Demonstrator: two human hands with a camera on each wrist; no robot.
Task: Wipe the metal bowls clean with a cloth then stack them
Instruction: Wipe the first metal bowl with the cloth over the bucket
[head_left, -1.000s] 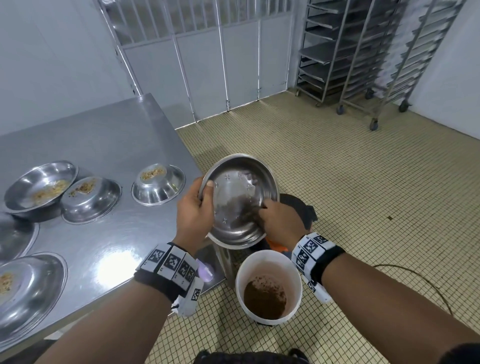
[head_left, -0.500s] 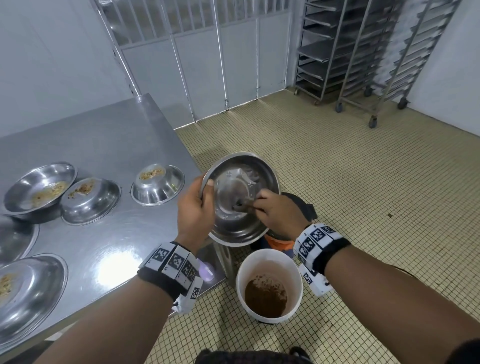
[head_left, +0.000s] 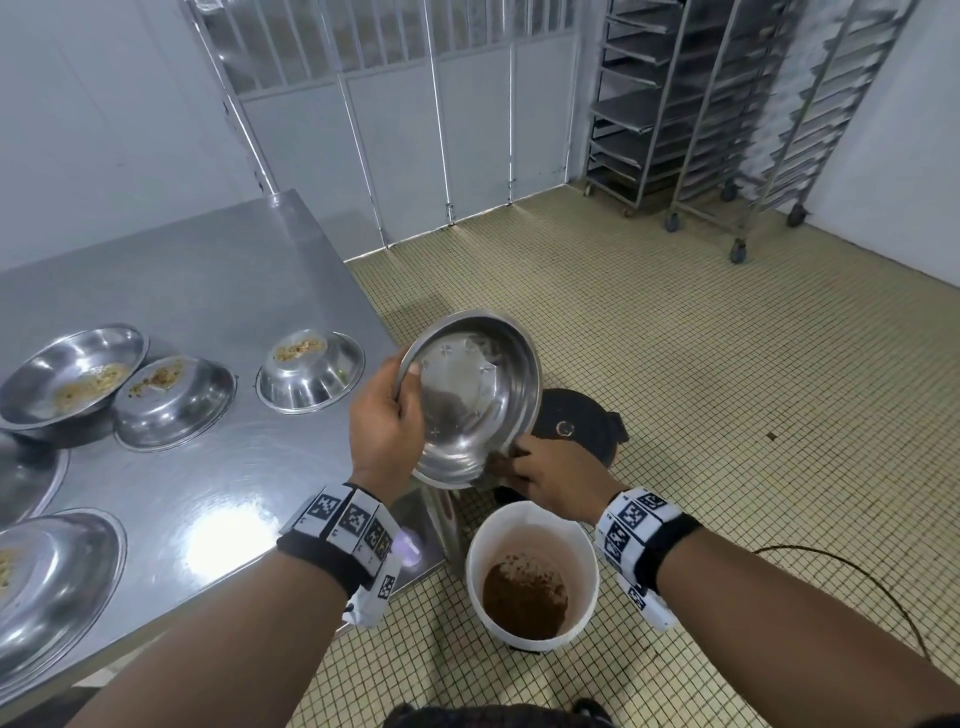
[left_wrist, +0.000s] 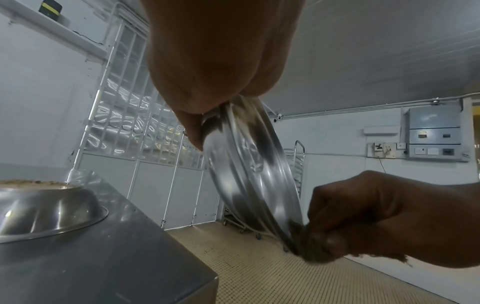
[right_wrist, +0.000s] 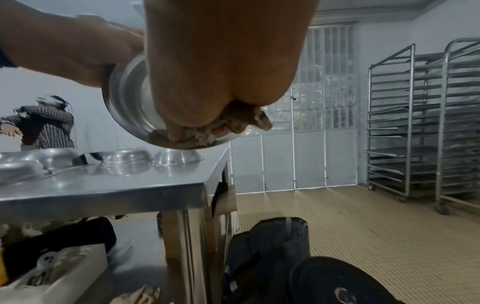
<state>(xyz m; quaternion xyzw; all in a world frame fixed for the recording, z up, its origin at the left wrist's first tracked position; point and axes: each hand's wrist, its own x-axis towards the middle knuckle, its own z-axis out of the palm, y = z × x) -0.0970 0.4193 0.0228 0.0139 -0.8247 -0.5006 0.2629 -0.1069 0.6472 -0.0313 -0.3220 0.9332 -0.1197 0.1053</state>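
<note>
The left hand (head_left: 385, 422) grips the upper rim of a tilted metal bowl (head_left: 475, 397) above a white bucket (head_left: 532, 571), while just below it the right hand (head_left: 553, 480), fingers curled, presses a bunched brownish cloth (right_wrist: 235, 125) against the bowl's lower edge.

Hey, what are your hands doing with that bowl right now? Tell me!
Left hand grips tilted metal bowl by its rim. Right hand bunches the cloth at the lower rim, over the white bucket. Dirty bowls wait on the table. Nothing blocking.
</note>
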